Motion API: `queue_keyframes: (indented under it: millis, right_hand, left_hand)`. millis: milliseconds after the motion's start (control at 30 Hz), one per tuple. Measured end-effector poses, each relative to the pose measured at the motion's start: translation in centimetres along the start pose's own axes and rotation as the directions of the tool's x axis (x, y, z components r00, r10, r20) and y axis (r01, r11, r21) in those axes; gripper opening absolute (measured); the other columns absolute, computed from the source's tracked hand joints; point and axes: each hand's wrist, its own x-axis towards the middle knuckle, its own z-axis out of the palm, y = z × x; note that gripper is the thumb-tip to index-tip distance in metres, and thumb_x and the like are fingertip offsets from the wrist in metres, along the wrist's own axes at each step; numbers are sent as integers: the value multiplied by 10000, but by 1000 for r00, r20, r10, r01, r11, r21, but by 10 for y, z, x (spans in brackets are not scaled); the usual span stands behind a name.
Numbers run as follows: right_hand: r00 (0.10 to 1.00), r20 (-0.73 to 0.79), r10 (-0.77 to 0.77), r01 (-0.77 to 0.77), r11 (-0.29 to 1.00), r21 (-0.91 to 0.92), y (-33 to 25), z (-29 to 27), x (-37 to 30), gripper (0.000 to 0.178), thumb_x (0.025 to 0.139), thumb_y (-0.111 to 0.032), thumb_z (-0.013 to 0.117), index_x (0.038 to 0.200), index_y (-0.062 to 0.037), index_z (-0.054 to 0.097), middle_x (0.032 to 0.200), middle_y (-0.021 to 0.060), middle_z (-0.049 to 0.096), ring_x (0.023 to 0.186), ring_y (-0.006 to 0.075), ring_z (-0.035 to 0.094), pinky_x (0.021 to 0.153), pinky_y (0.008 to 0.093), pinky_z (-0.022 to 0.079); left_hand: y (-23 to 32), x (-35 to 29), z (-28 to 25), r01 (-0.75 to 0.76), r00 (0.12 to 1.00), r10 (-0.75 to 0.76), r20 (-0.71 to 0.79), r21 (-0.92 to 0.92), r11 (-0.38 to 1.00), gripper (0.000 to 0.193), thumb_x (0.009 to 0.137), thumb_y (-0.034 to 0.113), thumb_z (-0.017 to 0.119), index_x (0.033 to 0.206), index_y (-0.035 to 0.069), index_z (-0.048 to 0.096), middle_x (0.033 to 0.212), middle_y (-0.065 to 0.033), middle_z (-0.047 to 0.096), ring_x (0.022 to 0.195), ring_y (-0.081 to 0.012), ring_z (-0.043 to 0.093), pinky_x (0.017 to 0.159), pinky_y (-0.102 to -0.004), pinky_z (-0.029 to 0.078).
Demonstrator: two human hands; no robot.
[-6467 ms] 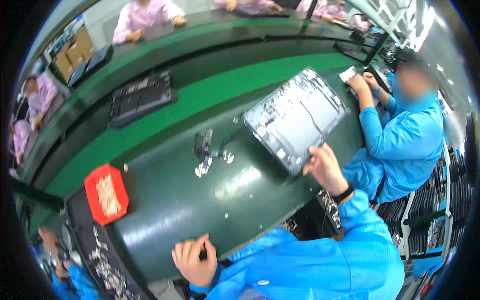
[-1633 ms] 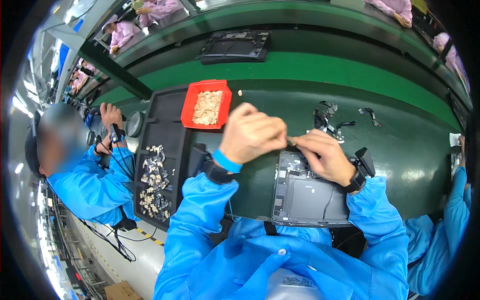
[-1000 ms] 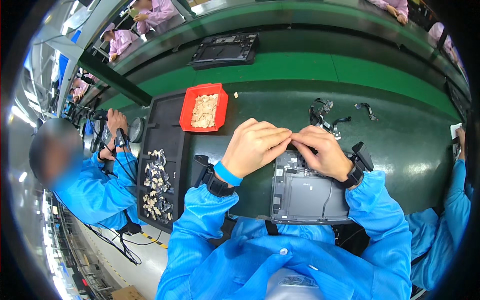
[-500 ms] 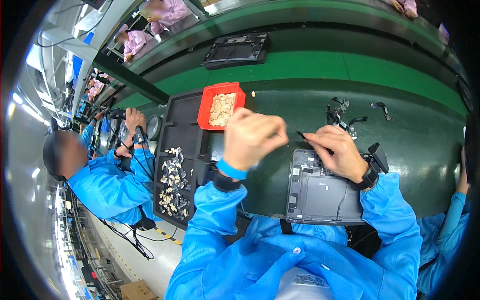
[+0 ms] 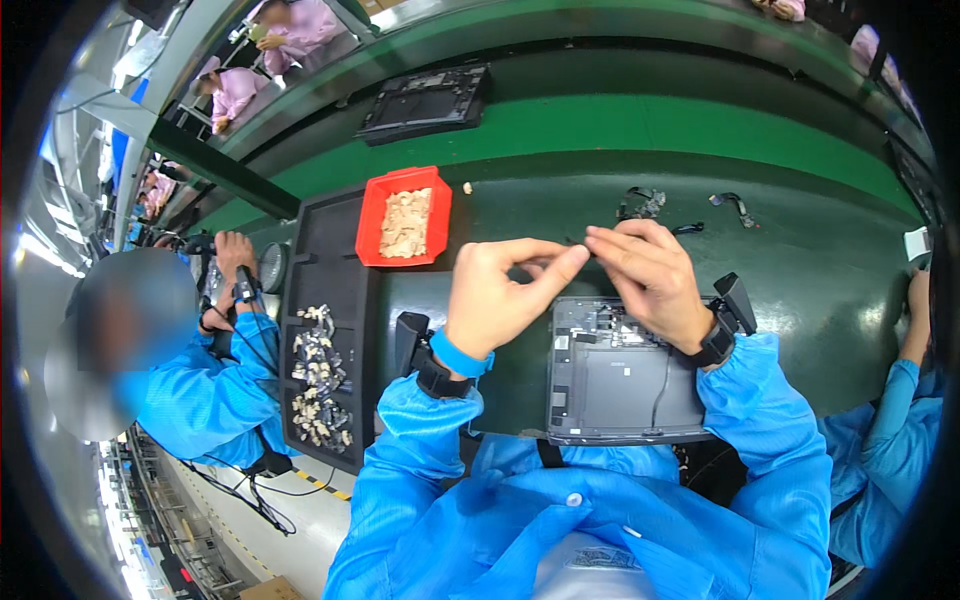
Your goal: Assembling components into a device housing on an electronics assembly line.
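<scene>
"What's done?"
"On the counter (image 5: 810,320), near, I see the laptop base (image 5: 612,402) open. Left hand (image 5: 500,297): fingers pinching; right hand (image 5: 656,284): can't tell. Cables (image 5: 648,205) lie loose, far."
"Undone?"
"Dark scrap (image 5: 571,241), seemingly pinched, not put down."

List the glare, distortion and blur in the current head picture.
Head view: pale glare on the right of the green worktop; head view: the far green strip bows, and the corners go black; head view: left hand and right hand look fairly sharp, though detail between their fingertips is too small to make out.
</scene>
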Motion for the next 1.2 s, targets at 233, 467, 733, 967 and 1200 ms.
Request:
queue_keyframes:
  millis: [233,467,733,967,1200]
  right_hand:
    - [886,47,460,-420,757,501,-5,-6,-1,282,981,-120,712,1233,4,742,1116,155,764,1040,210,679,918,340,527]
    - [809,188,557,-441,364,820,-2,-13,2,208,975,-53,725,1161,33,765,1030,106,774,961,141,707,849,287,563]
    - [916,32,399,-231,461,857,2,-66,19,163,1055,-125,613,1137,-1,679,1090,163,749,1019,200,692,917,337,543]
    - [741,85,667,-591,585,556,-62,-137,-53,224,951,-69,732,1144,40,701,813,117,741,761,152,724,618,218,502]
    - [312,-29,950,-847,292,443,-74,-100,-102,219,973,-39,706,1181,28,694,825,50,758,598,-2,513,544,170,368]
  left_hand:
    - [-4,6,19,133,991,-131,25,-211,968,200,1003,146,701,1059,-18,802,856,-68,783,732,-85,699,657,-230,515]
    - [-8,0,43,31,999,-25,25,-313,949,185,1010,106,694,1084,-32,791,956,-80,787,773,-105,695,710,-258,564]
    - [-9,2,36,-302,940,289,182,50,952,347,841,159,833,1147,8,765,960,-145,766,913,-235,724,837,-359,553]
    - [-21,-8,22,-354,875,238,421,220,909,246,802,208,854,1011,95,788,968,-58,771,849,-224,694,714,-343,451]
    - [-12,-2,48,-490,817,383,430,170,855,257,788,194,837,1023,114,774,1022,-23,727,961,-205,661,768,-346,463]
